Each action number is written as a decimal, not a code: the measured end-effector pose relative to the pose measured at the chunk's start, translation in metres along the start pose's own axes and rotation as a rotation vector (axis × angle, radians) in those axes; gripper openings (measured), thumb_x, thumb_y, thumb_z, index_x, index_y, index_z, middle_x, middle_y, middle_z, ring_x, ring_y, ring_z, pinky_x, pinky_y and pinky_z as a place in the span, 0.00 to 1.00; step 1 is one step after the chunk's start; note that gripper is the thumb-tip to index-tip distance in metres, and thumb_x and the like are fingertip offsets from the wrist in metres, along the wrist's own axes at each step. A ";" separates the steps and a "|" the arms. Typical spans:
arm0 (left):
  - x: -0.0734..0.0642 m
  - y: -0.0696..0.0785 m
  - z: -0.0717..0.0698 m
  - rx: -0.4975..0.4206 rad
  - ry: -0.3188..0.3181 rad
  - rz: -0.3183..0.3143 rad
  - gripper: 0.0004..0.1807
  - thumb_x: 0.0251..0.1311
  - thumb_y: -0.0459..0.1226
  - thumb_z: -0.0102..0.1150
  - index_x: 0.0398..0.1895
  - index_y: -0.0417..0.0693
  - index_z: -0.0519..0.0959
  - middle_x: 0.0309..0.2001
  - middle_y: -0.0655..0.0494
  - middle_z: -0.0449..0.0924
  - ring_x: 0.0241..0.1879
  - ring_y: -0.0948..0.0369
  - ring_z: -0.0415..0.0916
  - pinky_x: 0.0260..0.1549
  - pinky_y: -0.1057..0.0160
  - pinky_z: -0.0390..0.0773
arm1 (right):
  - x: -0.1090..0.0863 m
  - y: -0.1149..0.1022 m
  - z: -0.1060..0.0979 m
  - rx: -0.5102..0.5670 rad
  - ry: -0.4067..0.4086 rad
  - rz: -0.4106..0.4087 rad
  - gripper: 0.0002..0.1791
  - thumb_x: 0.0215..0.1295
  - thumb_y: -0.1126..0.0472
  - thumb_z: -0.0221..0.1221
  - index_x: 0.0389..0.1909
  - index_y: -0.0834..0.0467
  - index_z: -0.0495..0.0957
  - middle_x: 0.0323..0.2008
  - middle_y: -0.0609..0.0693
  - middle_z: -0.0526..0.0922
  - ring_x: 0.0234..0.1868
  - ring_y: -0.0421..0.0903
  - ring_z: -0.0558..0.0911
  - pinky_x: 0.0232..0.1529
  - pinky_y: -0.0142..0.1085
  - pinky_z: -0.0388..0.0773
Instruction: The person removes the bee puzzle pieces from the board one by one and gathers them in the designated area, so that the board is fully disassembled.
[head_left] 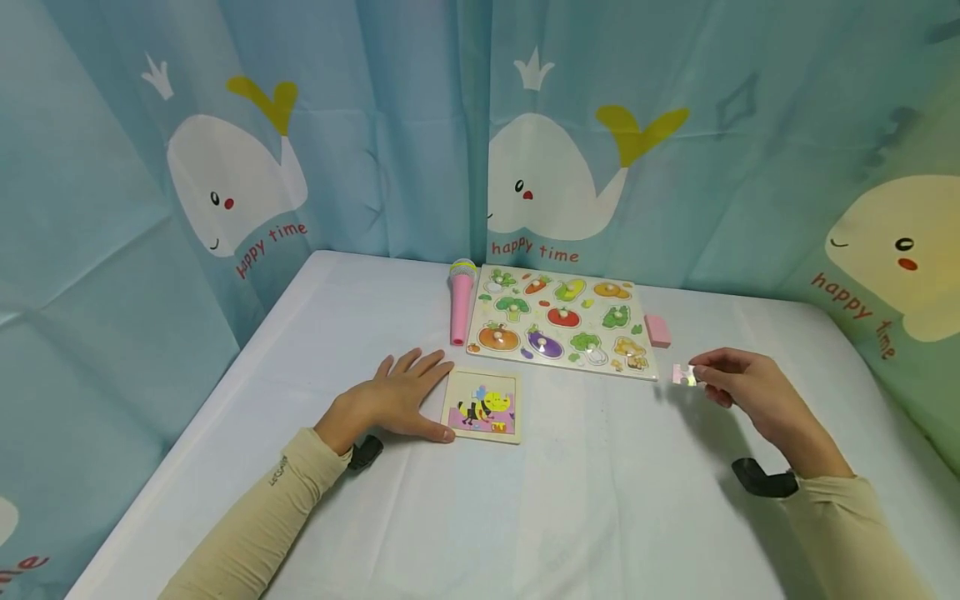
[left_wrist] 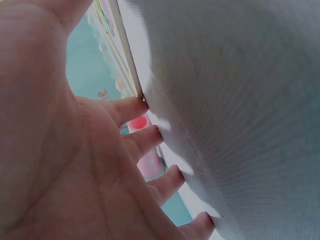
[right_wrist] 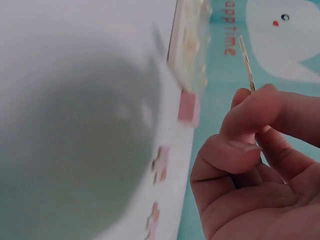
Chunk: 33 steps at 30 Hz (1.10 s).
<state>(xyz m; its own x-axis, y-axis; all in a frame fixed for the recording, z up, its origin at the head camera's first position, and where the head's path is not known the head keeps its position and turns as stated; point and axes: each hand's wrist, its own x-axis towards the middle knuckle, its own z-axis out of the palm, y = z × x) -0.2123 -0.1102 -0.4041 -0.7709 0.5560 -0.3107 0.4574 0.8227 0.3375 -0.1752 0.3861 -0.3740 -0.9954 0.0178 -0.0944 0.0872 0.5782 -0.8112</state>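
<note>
A small square wooden jigsaw puzzle (head_left: 482, 407) with a bee picture lies flat on the white table. My left hand (head_left: 401, 396) rests beside it with the fingers spread, thumb at its lower left corner and index fingertip near its upper left. In the left wrist view, the fingertips (left_wrist: 145, 134) touch the tablecloth along the puzzle's edge. Off to the right, my right hand (head_left: 738, 387) pinches a pink-and-white jigsaw piece (head_left: 684, 375) between thumb and index finger, above the table. The right wrist view shows this piece (right_wrist: 246, 62) nearly edge-on.
Behind the puzzle lies a vegetable peg board (head_left: 562, 321), with a pink toy microphone (head_left: 461, 308) on its left and a pink block (head_left: 657, 331) on its right. Two loose jigsaw pieces (right_wrist: 161, 165) lie on the table in the right wrist view. A whale-print curtain (head_left: 420, 125) surrounds the table.
</note>
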 end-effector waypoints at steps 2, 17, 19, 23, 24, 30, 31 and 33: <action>0.000 0.000 0.000 0.003 -0.001 0.000 0.63 0.60 0.66 0.71 0.88 0.49 0.50 0.87 0.48 0.42 0.85 0.42 0.35 0.77 0.32 0.37 | 0.001 0.005 -0.005 -0.026 -0.001 0.021 0.20 0.83 0.60 0.56 0.59 0.76 0.76 0.33 0.47 0.81 0.30 0.41 0.77 0.31 0.35 0.78; 0.001 0.000 -0.001 0.003 -0.003 0.000 0.63 0.60 0.66 0.71 0.88 0.49 0.50 0.87 0.48 0.42 0.85 0.42 0.35 0.77 0.31 0.37 | 0.002 0.033 -0.028 -0.101 -0.039 0.131 0.22 0.82 0.55 0.59 0.57 0.73 0.78 0.34 0.48 0.80 0.31 0.42 0.77 0.32 0.35 0.78; 0.000 0.001 -0.001 0.004 -0.004 0.001 0.63 0.60 0.66 0.71 0.88 0.49 0.50 0.87 0.48 0.42 0.85 0.42 0.35 0.77 0.31 0.37 | 0.002 0.034 -0.030 -0.112 -0.060 0.141 0.22 0.82 0.55 0.58 0.57 0.73 0.77 0.34 0.48 0.80 0.32 0.43 0.76 0.33 0.36 0.77; 0.000 0.001 -0.002 0.009 0.001 0.004 0.63 0.60 0.65 0.72 0.88 0.49 0.50 0.87 0.48 0.42 0.85 0.41 0.35 0.77 0.31 0.37 | 0.003 0.037 -0.035 -0.124 -0.093 0.165 0.22 0.83 0.56 0.59 0.58 0.74 0.76 0.36 0.49 0.80 0.33 0.44 0.76 0.33 0.36 0.77; 0.000 0.001 -0.002 0.011 0.003 0.006 0.63 0.60 0.65 0.72 0.88 0.48 0.50 0.87 0.48 0.42 0.85 0.41 0.36 0.77 0.31 0.38 | 0.003 0.038 -0.036 -0.126 -0.098 0.170 0.23 0.83 0.56 0.59 0.59 0.74 0.76 0.36 0.49 0.80 0.33 0.44 0.77 0.34 0.36 0.77; 0.000 0.000 -0.002 0.017 0.007 0.012 0.63 0.60 0.66 0.71 0.88 0.49 0.51 0.87 0.48 0.43 0.85 0.41 0.36 0.77 0.31 0.38 | 0.002 0.043 -0.037 -0.144 -0.088 0.158 0.23 0.83 0.58 0.58 0.59 0.77 0.73 0.38 0.49 0.81 0.33 0.43 0.77 0.33 0.35 0.77; 0.000 0.000 -0.001 0.016 0.007 0.011 0.63 0.60 0.66 0.71 0.88 0.49 0.51 0.87 0.48 0.43 0.85 0.41 0.36 0.77 0.31 0.38 | 0.002 0.043 -0.037 -0.148 -0.084 0.152 0.23 0.83 0.59 0.58 0.59 0.78 0.73 0.37 0.49 0.81 0.33 0.43 0.77 0.33 0.35 0.77; 0.000 -0.001 -0.001 0.010 0.009 0.012 0.63 0.60 0.66 0.72 0.88 0.49 0.51 0.87 0.48 0.43 0.85 0.41 0.36 0.77 0.31 0.38 | 0.002 0.045 -0.036 -0.154 -0.079 0.144 0.22 0.82 0.59 0.59 0.58 0.78 0.73 0.37 0.49 0.81 0.32 0.42 0.77 0.33 0.35 0.77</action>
<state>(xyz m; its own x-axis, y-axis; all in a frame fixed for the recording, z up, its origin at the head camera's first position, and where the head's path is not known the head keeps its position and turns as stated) -0.2132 -0.1107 -0.4041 -0.7696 0.5644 -0.2986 0.4706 0.8174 0.3321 -0.1749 0.4416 -0.3894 -0.9663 0.0488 -0.2527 0.2152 0.6919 -0.6892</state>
